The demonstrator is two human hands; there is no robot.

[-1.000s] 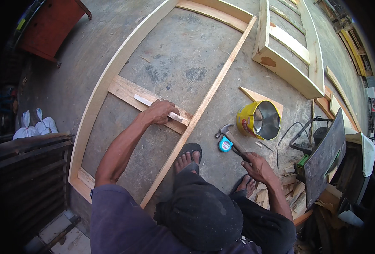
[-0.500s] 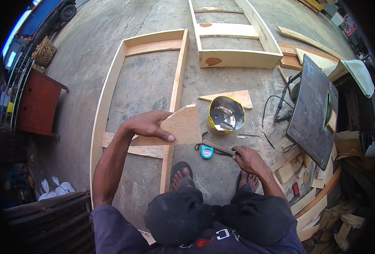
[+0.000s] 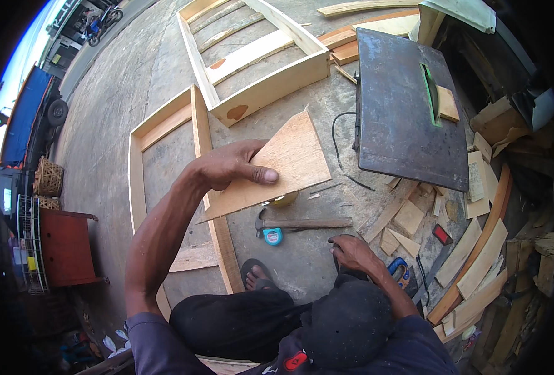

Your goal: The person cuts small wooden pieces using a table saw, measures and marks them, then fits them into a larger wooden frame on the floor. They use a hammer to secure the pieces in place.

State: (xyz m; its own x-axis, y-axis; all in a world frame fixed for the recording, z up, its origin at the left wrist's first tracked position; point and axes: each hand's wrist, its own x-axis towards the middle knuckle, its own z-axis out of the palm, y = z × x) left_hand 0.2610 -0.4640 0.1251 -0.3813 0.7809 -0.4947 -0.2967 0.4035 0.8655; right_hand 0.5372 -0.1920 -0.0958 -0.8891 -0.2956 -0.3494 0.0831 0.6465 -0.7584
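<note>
My left hand (image 3: 239, 167) grips a flat piece of wood board (image 3: 299, 153) with a slanted end, thumb on top, held above the floor. Below the board, a yellow-rimmed tin (image 3: 284, 200) is mostly hidden. On the concrete lies a hammer (image 3: 308, 223) with a wooden handle, and a turquoise tape measure (image 3: 272, 236) sits against it near the head. Low beside my knee is my right hand (image 3: 357, 253), just off the end of the hammer handle. Its fingers are loosely bent and apart, with nothing seen in them.
Two wooden frames (image 3: 271, 87) lie ahead and to the left. At the right stands a dark metal saw table (image 3: 402, 106) with a blade in its green slot. Wood offcuts (image 3: 408, 217), long strips (image 3: 464, 250) and a blue-handled tool (image 3: 399, 272) lie at the right.
My view has swung to the right. The board in my left hand has tilted and now covers most of the tin. My right hand has come away from the hammer handle.
</note>
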